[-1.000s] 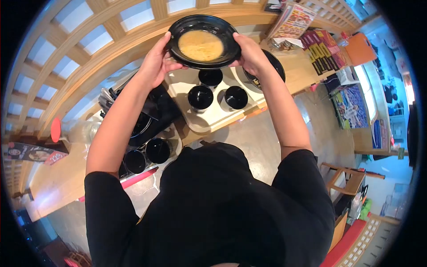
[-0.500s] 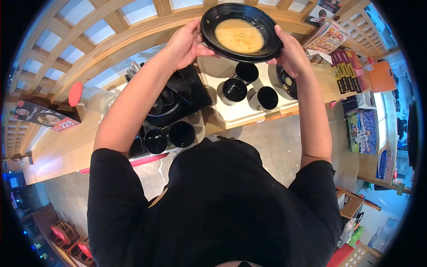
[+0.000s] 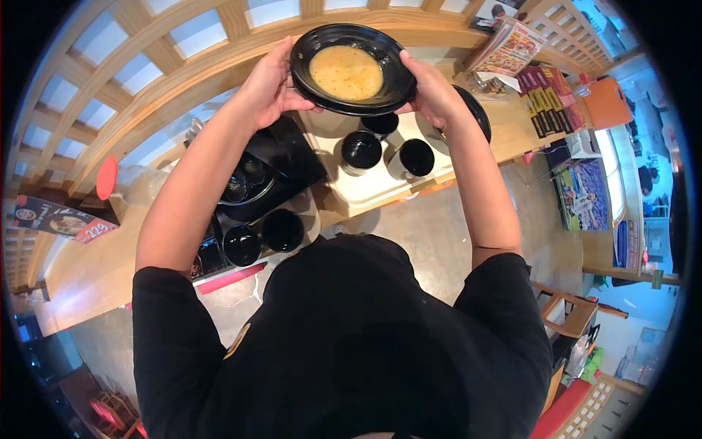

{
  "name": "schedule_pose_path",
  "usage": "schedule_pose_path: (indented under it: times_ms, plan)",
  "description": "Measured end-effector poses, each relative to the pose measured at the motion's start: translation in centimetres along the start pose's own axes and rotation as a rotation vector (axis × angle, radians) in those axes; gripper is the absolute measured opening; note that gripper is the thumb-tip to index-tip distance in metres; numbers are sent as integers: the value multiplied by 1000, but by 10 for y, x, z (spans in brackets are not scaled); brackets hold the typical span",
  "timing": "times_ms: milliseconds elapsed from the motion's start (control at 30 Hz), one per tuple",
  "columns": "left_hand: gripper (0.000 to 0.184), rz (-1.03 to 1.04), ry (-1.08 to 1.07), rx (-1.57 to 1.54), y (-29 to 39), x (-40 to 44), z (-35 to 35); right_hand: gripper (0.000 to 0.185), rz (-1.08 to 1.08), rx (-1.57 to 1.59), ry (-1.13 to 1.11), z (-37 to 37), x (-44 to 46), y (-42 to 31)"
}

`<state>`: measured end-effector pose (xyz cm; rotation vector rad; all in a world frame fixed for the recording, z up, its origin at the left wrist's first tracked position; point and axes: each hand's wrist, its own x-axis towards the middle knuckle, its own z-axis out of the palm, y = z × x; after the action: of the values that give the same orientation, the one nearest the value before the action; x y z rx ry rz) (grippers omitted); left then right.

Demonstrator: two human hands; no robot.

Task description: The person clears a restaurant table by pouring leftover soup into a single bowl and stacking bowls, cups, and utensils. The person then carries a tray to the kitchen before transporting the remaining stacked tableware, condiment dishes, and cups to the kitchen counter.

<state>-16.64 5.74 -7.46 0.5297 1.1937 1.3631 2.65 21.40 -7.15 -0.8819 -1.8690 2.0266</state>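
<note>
Between my two hands I hold a wide black bowl (image 3: 393, 82) of cloudy yellowish soup (image 3: 346, 73), raised over the back of a cream tray (image 3: 347, 193). My left hand (image 3: 270, 91) is closed on the bowl's left side, its fingers partly underneath. On the right side, my right hand (image 3: 431, 94) grips the rim with the thumb on top. Below the bowl, dark-mouthed cups stand on the tray: one on the left (image 3: 362, 151), one on the right (image 3: 417, 157), and one partly hidden behind (image 3: 380, 125). A black plate (image 3: 475, 115) is partly covered by my right forearm.
To the left, a second tray (image 3: 311, 212) bears black dishes (image 3: 298, 156) and two round black bowls, one (image 3: 283, 230) beside the other (image 3: 242, 245). Menus (image 3: 506, 50) and dark packets (image 3: 545, 99) stand on the counter at right. A wooden lattice (image 3: 278, 33) rises behind.
The view has shifted, so the trays and counter appear farther left. The bowl, still in both hands, appears farther left and slightly lower, and its soup surface remains inside.
</note>
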Motion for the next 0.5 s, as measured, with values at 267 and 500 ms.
schedule_pose_path:
  times_ms: [267, 500]
  plan:
    - [50, -73, -10, 187, -21, 106, 93, 43, 17, -121, 379, -109, -25, 11]
    - [57, -109, -131, 425, -62, 194, 163, 53, 157, -94, 625, -180, -36, 71]
